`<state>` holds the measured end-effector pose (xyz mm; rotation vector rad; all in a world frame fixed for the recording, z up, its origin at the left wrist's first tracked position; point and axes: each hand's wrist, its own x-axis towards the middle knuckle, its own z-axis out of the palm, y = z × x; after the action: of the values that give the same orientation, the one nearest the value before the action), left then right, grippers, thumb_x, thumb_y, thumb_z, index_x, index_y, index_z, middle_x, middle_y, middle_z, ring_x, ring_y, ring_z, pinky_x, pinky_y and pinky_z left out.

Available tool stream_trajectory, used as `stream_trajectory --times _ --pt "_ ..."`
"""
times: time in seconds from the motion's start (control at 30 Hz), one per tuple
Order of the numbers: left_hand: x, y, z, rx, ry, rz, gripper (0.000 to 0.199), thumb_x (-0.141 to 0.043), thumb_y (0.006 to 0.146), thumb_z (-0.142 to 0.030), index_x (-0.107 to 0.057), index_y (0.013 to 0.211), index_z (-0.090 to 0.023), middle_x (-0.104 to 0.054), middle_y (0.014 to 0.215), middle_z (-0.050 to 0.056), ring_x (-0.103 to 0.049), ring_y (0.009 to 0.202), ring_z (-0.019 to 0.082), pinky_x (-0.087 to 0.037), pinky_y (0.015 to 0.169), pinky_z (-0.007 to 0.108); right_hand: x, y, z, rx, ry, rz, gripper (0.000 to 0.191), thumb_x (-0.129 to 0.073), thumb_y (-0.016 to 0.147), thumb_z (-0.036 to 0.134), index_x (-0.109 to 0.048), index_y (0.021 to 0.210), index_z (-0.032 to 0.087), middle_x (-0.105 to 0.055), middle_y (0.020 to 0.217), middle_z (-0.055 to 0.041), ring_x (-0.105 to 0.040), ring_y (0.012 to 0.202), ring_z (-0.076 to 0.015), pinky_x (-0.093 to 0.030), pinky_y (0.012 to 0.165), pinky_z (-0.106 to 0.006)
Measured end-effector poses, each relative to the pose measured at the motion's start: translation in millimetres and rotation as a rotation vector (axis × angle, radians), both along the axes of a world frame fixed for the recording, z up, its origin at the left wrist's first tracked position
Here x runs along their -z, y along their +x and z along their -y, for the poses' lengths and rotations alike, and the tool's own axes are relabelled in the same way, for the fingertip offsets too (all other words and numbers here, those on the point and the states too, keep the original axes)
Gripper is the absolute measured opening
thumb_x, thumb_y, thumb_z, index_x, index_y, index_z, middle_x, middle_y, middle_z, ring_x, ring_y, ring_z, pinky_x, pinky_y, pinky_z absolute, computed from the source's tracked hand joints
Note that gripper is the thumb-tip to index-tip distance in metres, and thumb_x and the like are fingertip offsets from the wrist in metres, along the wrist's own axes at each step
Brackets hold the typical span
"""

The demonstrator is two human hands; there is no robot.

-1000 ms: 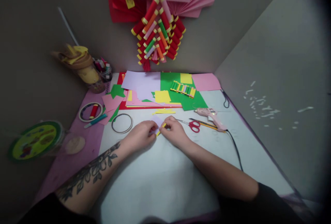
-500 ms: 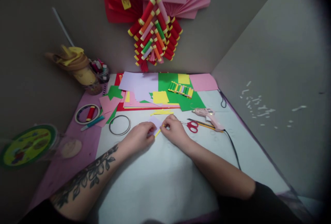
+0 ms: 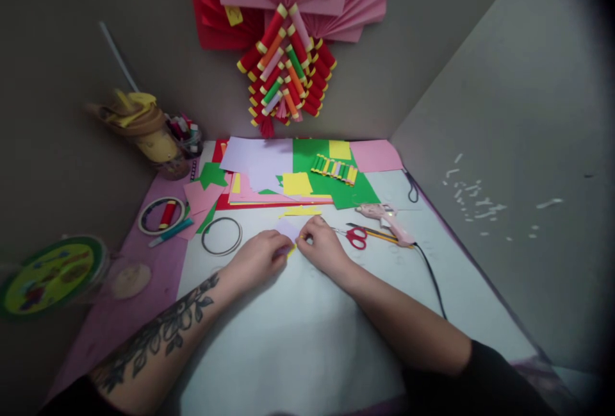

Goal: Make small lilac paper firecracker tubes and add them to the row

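Note:
Between my hands lies a small lavender piece of paper [image 3: 287,229] with a yellow paper strip [image 3: 291,250] along its near edge. My left hand [image 3: 263,254] is closed at the left of the paper, its thumb and fingers pinching the paper's near left part. My right hand [image 3: 321,243] is curled in a pinch at the paper's right edge, fingertips beside the strip's end; what they hold is too small to make out. Just beyond the paper lie several loose yellow strips [image 3: 302,211].
Red-handled scissors [image 3: 356,238], a pencil [image 3: 379,234] and a pink glue gun [image 3: 387,218] with a black cord lie to the right. A tape ring [image 3: 221,236] and a teal pen [image 3: 173,232] are at left. Coloured paper sheets [image 3: 259,159] and small paper rolls [image 3: 334,169] lie behind.
The lavender paper now shows less toward me, and less of the yellow strip is visible between my hands. My hands have shifted only slightly; the whole view has tilted a little.

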<state>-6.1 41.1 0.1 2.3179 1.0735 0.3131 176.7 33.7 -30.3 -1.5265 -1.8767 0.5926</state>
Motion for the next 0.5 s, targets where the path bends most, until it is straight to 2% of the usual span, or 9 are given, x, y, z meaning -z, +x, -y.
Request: stream_trajectory --times 0.2,0.37,0.5 --pt "-2.1 -2.5 4.8 0.140 0.119 -0.103 0.029 -0.040 0.089 -0.020 -0.066 0.101 -0.023 -0.059 0.093 0.007 -0.052 0.088 0.019 -0.041 0.081 0.029 -1.7 3.9 -3.4 0.018 -0.002 -0.024 0.013 -0.056 0.069 0.010 -0.054 0.060 0.019 -0.049 0.070 -0.0001 -0.050 0.072 -0.0149 -0.041 0.070 -0.027" --pt "-2.6 -4.0 7.5 0.166 0.141 -0.208 0.035 -0.034 0.091 -0.020 -0.061 0.112 -0.023 -0.056 0.100 0.006 -0.049 0.091 0.019 -0.040 0.082 0.029 -5.1 9.7 -9.0 0.066 -0.073 -0.055 0.013 -0.058 0.068 0.011 -0.054 0.058 0.018 -0.048 0.068 0.0014 -0.048 0.064 -0.0124 -0.041 0.063 -0.025" --pt "-2.3 -4.2 7.7 0.154 0.105 -0.197 0.037 -0.032 0.091 -0.020 -0.060 0.114 -0.024 -0.056 0.102 0.006 -0.048 0.093 0.019 -0.039 0.084 0.029 -2.6 10.8 -10.7 0.052 -0.041 -0.040 0.013 -0.057 0.067 0.011 -0.054 0.058 0.019 -0.047 0.068 0.0016 -0.048 0.066 -0.0127 -0.041 0.065 -0.026"
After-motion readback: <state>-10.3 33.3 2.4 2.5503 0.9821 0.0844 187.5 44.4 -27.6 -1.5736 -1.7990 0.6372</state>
